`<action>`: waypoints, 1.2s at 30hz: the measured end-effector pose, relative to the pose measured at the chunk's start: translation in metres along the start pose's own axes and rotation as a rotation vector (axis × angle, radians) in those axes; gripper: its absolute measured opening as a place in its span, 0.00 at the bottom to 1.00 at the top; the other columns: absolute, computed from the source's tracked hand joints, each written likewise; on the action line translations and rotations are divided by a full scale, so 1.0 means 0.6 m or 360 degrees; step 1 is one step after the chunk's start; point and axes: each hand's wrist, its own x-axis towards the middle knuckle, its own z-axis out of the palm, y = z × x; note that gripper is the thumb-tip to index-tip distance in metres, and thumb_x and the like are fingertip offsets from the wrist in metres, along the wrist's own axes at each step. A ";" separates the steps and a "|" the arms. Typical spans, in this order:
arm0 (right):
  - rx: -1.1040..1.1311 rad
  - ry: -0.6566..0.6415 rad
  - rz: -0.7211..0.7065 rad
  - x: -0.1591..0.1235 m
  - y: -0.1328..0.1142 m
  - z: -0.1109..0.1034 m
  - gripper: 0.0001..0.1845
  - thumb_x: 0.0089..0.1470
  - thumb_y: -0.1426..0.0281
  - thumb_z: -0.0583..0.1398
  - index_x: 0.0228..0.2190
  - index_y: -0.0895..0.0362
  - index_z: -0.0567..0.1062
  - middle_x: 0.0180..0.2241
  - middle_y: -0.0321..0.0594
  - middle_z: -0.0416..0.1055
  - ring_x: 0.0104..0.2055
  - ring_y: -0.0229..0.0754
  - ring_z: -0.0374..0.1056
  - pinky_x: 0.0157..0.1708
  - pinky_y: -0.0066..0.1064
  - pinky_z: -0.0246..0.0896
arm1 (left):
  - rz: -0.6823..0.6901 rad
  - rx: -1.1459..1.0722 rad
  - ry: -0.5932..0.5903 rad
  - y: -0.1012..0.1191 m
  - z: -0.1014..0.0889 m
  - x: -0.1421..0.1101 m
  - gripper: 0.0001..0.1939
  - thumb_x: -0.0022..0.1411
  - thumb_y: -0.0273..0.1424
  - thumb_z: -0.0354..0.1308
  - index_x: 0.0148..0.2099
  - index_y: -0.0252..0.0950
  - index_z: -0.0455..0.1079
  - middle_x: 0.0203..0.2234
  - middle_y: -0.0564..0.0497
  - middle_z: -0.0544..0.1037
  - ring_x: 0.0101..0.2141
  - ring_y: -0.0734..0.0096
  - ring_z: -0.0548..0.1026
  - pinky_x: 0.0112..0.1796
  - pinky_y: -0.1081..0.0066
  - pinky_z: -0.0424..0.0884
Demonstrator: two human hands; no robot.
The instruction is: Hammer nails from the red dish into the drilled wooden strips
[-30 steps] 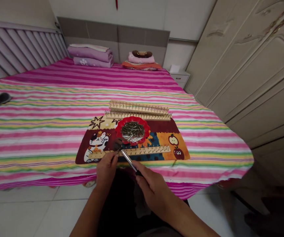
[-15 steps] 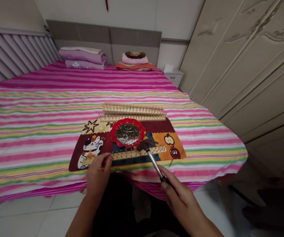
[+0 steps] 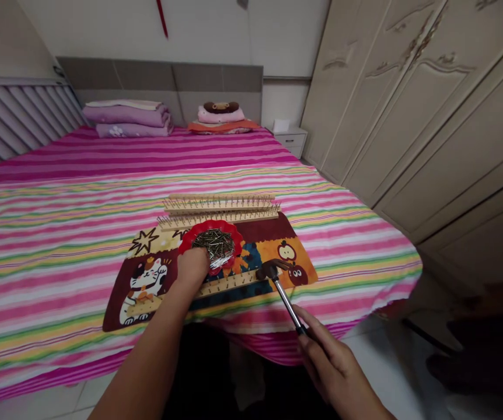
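Note:
My left hand [image 3: 192,270] reaches over the near left rim of a red scalloped bowl [image 3: 237,236], touching the heap of nails [image 3: 220,246] inside. Its fingertips are hidden among the nails and behind the hand itself. In my right hand [image 3: 331,357] is a hammer [image 3: 287,302], gripped by its dark handle. The hammer's dark head lies over the right end of a narrow wooden strip [image 3: 229,283] with a row of nails standing in it. My left forearm covers part of that strip.
Behind the bowl lie wooden strips [image 3: 220,219] bristling with upright nails. A patterned mat [image 3: 118,291] is under the bowl and near strip, on a bed with a striped sheet [image 3: 356,233]. Folded bedding [image 3: 131,116] sits by the headboard; a wardrobe [image 3: 391,116] stands right.
My left hand has left the near wooden strip and moved up into the bowl of nails. The hammer has shifted slightly right along the strip. The camera view has turned a little.

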 end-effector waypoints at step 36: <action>0.0007 -0.0147 0.0049 -0.010 -0.016 0.040 0.29 0.57 0.58 0.55 0.58 0.54 0.65 0.17 0.27 0.52 0.19 0.33 0.47 0.18 0.23 0.43 | -0.0584 -0.1369 0.0615 -0.123 0.083 -0.172 0.12 0.47 0.43 0.56 0.30 0.42 0.73 0.24 0.55 0.79 0.29 0.66 0.75 0.31 0.71 0.68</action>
